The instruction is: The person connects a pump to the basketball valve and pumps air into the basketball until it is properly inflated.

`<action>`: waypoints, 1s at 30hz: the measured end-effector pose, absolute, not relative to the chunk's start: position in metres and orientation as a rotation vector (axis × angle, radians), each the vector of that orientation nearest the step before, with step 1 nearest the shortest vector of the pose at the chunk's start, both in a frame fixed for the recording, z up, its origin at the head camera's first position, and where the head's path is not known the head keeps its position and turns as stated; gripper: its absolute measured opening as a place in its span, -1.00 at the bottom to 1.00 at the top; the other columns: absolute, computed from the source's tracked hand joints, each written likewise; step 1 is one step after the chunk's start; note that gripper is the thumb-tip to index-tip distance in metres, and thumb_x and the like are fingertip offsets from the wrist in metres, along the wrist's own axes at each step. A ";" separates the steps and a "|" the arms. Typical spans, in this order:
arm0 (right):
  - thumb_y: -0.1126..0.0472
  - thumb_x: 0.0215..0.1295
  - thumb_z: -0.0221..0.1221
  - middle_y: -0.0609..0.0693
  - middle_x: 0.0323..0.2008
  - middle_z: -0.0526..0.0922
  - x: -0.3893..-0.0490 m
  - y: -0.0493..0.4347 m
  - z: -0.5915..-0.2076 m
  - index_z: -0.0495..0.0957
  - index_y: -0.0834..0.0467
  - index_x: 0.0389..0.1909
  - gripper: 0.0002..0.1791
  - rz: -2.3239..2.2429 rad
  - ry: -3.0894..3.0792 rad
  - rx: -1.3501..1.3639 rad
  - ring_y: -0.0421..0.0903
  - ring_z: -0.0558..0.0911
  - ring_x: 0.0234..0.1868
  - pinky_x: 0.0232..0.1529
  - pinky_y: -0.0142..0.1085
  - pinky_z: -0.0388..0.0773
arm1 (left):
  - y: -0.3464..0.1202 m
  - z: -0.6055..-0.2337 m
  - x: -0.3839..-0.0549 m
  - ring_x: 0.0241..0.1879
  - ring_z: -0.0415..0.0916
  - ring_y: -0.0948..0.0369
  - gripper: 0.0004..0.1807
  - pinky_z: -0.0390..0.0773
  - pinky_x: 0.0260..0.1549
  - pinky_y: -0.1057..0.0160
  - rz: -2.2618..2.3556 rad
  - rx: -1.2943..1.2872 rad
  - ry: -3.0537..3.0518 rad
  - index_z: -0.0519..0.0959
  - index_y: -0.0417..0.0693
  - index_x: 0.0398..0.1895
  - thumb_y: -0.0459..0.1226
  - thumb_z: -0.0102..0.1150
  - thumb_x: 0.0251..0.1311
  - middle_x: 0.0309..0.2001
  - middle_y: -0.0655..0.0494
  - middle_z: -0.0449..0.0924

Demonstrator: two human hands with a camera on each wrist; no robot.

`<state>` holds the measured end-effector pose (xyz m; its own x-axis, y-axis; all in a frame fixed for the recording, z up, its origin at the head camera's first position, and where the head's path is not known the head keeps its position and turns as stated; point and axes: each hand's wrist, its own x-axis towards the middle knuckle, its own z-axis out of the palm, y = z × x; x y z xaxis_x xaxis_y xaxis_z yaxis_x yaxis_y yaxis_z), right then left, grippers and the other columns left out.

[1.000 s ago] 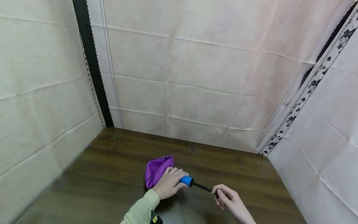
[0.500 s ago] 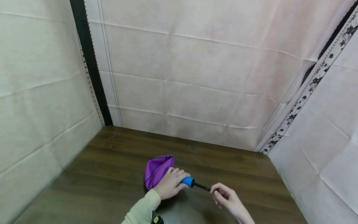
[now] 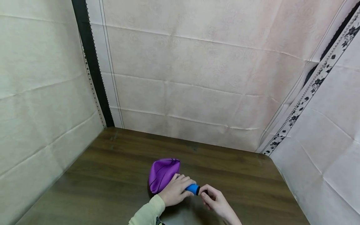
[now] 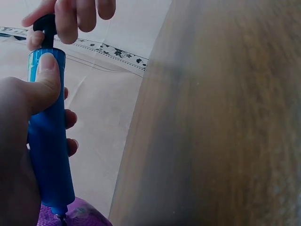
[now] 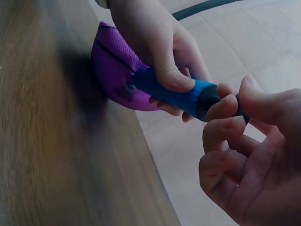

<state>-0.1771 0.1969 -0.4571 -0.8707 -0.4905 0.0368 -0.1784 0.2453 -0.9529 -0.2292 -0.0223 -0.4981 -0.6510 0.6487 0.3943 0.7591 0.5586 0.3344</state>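
Observation:
A crumpled, underfilled purple ball (image 3: 162, 175) with black seams lies on the wooden table. My left hand (image 3: 176, 191) grips the blue barrel of a hand pump (image 4: 51, 150), fingers wrapped round it and thumb along its side. The pump's narrow end meets the ball in the left wrist view, with a thin needle-like piece showing at the join. My right hand (image 3: 215, 200) pinches the black pump handle (image 4: 45, 26) between thumb and fingers. That handle sits close to the barrel's end, so little of the rod shows.
The brown wooden table (image 3: 92, 175) spreads around the hands. Pale creased cloth walls (image 3: 182, 78) enclose it at the back, left and right, with a black strip (image 3: 92, 62) in the left corner and a floral border (image 3: 298, 106) on the right.
My right hand has moved left toward the barrel, and the pump rod, long in view before, has slid in. Ball, pump and left hand have shifted slightly right and nearer.

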 end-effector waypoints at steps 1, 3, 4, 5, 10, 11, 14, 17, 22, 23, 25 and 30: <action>0.16 0.49 -0.04 0.01 -0.56 0.39 -0.177 0.198 -0.458 0.40 0.39 -0.09 -0.69 -1.658 2.251 -0.612 -0.35 0.36 -0.61 -0.64 -0.38 0.31 | -0.022 -0.498 -0.229 -0.13 0.40 0.37 -0.62 0.28 0.06 0.21 -0.710 -1.181 -2.567 0.47 0.22 0.10 0.11 -0.08 0.36 -0.10 0.37 0.55; 0.17 0.50 -0.04 0.12 -0.58 0.38 -0.177 0.199 -0.459 0.40 0.39 -0.09 -0.70 -1.653 2.246 -0.633 -0.35 0.36 -0.60 -0.64 -0.36 0.31 | -0.022 -0.497 -0.228 -0.13 0.40 0.37 -0.64 0.28 0.05 0.21 -0.701 -1.188 -2.566 0.47 0.23 0.09 0.11 -0.06 0.35 -0.10 0.37 0.55; 0.17 0.50 -0.05 0.21 -0.57 0.36 -0.176 0.200 -0.460 0.40 0.39 -0.09 -0.70 -1.650 2.246 -0.649 -0.36 0.37 -0.60 -0.64 -0.34 0.31 | -0.022 -0.497 -0.227 -0.13 0.40 0.37 -0.64 0.28 0.05 0.21 -0.695 -1.191 -2.564 0.47 0.23 0.08 0.10 -0.05 0.35 -0.10 0.36 0.56; 0.17 0.50 -0.05 0.27 -0.56 0.35 -0.176 0.201 -0.461 0.41 0.38 -0.09 -0.70 -1.645 2.247 -0.651 -0.36 0.37 -0.59 -0.64 -0.34 0.32 | -0.022 -0.497 -0.227 -0.14 0.39 0.37 -0.65 0.28 0.05 0.21 -0.690 -1.192 -2.562 0.47 0.23 0.07 0.10 -0.05 0.34 -0.11 0.36 0.56; 0.16 0.50 -0.05 0.37 -0.53 0.33 -0.177 0.201 -0.461 0.41 0.37 -0.09 -0.70 -1.638 2.252 -0.657 -0.36 0.37 -0.60 -0.65 -0.33 0.31 | -0.022 -0.496 -0.226 -0.16 0.38 0.37 -0.64 0.28 0.04 0.22 -0.688 -1.185 -2.554 0.47 0.22 0.07 0.10 -0.05 0.34 -0.12 0.36 0.56; 0.15 0.50 -0.05 0.34 -0.54 0.34 -0.177 0.201 -0.461 0.41 0.36 -0.09 -0.70 -1.637 2.256 -0.652 -0.36 0.37 -0.60 -0.65 -0.33 0.31 | -0.022 -0.496 -0.226 -0.16 0.38 0.37 -0.64 0.27 0.04 0.22 -0.690 -1.182 -2.552 0.47 0.22 0.08 0.10 -0.06 0.35 -0.12 0.36 0.56; 0.14 0.50 -0.05 0.29 -0.55 0.36 -0.177 0.200 -0.460 0.41 0.35 -0.09 -0.69 -1.635 2.267 -0.626 -0.36 0.37 -0.61 -0.65 -0.34 0.32 | -0.022 -0.496 -0.227 -0.15 0.38 0.37 -0.63 0.28 0.05 0.21 -0.688 -1.181 -2.543 0.47 0.22 0.08 0.11 -0.08 0.35 -0.11 0.36 0.56; 0.14 0.50 -0.04 0.34 -0.55 0.35 -0.177 0.199 -0.459 0.42 0.35 -0.09 -0.70 -1.630 2.271 -0.630 -0.36 0.37 -0.61 -0.64 -0.34 0.33 | -0.023 -0.495 -0.228 -0.13 0.39 0.37 -0.62 0.28 0.05 0.21 -0.684 -1.182 -2.539 0.47 0.22 0.08 0.13 -0.11 0.35 -0.10 0.37 0.56; 0.22 0.50 -0.05 0.26 -0.56 0.35 -0.179 0.203 -0.452 0.43 0.36 -0.09 -0.75 -1.676 2.260 -0.721 -0.26 0.35 -0.63 -0.62 -0.29 0.39 | -0.029 -0.489 -0.230 -0.09 0.43 0.37 -0.57 0.29 0.06 0.19 -0.707 -1.170 -2.549 0.48 0.21 0.12 0.15 -0.13 0.36 -0.07 0.36 0.58; 0.24 0.49 -0.05 0.18 -0.57 0.37 -0.179 0.205 -0.450 0.43 0.37 -0.08 -0.76 -1.701 2.254 -0.736 -0.23 0.34 -0.63 -0.63 -0.28 0.39 | -0.030 -0.487 -0.231 -0.08 0.43 0.36 -0.56 0.30 0.07 0.18 -0.720 -1.157 -2.554 0.48 0.19 0.13 0.14 -0.13 0.36 -0.07 0.35 0.58; 0.25 0.49 -0.05 0.01 -0.57 0.40 -0.178 0.212 -0.444 0.43 0.37 -0.08 -0.76 -1.765 2.243 -0.721 -0.19 0.33 -0.63 -0.63 -0.28 0.38 | -0.034 -0.483 -0.233 -0.08 0.44 0.34 -0.57 0.30 0.09 0.15 -0.750 -1.118 -2.569 0.48 0.17 0.14 0.12 -0.10 0.36 -0.05 0.33 0.58; 0.34 0.51 -0.13 0.03 -0.63 0.29 -0.174 0.230 -0.434 0.41 0.31 -0.08 -0.83 -1.965 2.162 -0.775 -0.03 0.18 -0.67 -0.72 -0.19 0.18 | -0.043 -0.479 -0.236 -0.07 0.43 0.31 -0.63 0.29 0.12 0.09 -0.826 -1.001 -2.600 0.48 0.18 0.09 0.07 -0.02 0.34 -0.05 0.31 0.57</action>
